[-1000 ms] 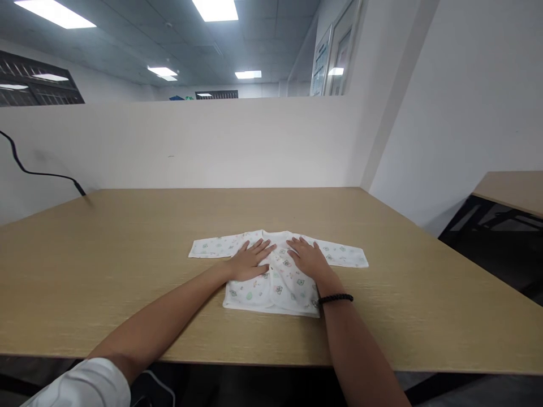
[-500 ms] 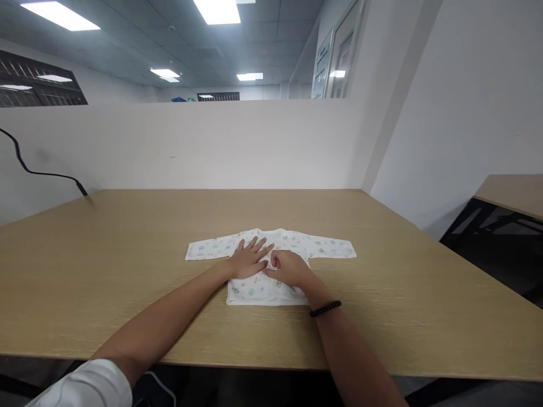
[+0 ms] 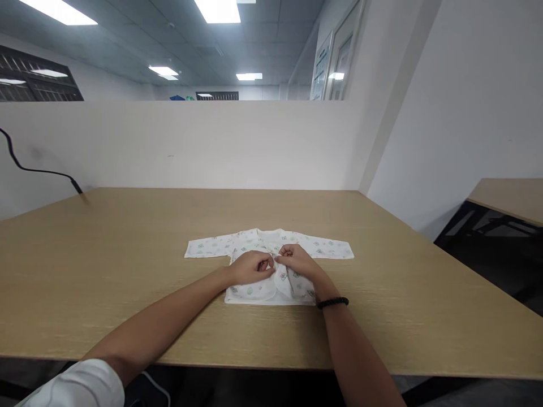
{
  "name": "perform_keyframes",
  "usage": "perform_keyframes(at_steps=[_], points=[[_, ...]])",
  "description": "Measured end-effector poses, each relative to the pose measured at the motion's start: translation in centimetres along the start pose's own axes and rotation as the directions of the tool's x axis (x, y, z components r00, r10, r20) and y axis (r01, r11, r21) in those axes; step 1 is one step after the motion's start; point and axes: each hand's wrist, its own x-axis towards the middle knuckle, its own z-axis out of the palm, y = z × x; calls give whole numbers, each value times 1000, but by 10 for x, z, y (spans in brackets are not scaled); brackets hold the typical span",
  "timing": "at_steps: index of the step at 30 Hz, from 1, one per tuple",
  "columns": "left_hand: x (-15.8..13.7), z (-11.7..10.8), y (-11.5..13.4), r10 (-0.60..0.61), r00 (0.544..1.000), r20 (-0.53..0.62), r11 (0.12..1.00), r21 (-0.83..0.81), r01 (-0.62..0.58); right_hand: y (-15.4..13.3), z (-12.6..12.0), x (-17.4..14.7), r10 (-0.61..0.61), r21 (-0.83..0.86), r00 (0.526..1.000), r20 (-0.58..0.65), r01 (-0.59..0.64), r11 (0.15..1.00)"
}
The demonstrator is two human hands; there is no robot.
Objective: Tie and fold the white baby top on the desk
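Note:
A small white baby shirt [image 3: 250,291] with a pale printed pattern lies on the table, its sleeves spread to both sides and its neckline toward the back. My left hand [image 3: 253,267] is closed in a pinch on the shirt's front edge near the middle. Close beside it, my right hand [image 3: 298,261] pinches the other front edge and lifts it a little. Below my hands the two front panels part, and the inside of the back shows at the hem. The fingertips hide the exact spot they grip. A black beaded bracelet [image 3: 333,303] circles my right wrist.
The wooden table [image 3: 127,237] reaches back to a low white partition [image 3: 224,147]. A black cable [image 3: 46,170] hangs at the left. To the right, beyond a wall, stands another table [image 3: 509,195] with dark legs.
My left hand was lying flat with fingers spread on the shirt; now it pinches the front edge. The right hand has lifted its front panel slightly, and the front has parted.

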Motion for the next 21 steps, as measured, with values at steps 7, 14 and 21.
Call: perform_keyframes(at_steps=[7,14,21], points=[[6,7,-6,-165,986,0,978,-132,163,-3,0,-3,26,-7,997,70,-25,1000],[8,-1,-5,-179,973,145,900,-375,221,-3,2,-4,49,-2,997,67,-49,999],[7,-4,-5,-131,974,186,894,-402,197,-4,-1,-5,-19,-27,995,95,22,999]])
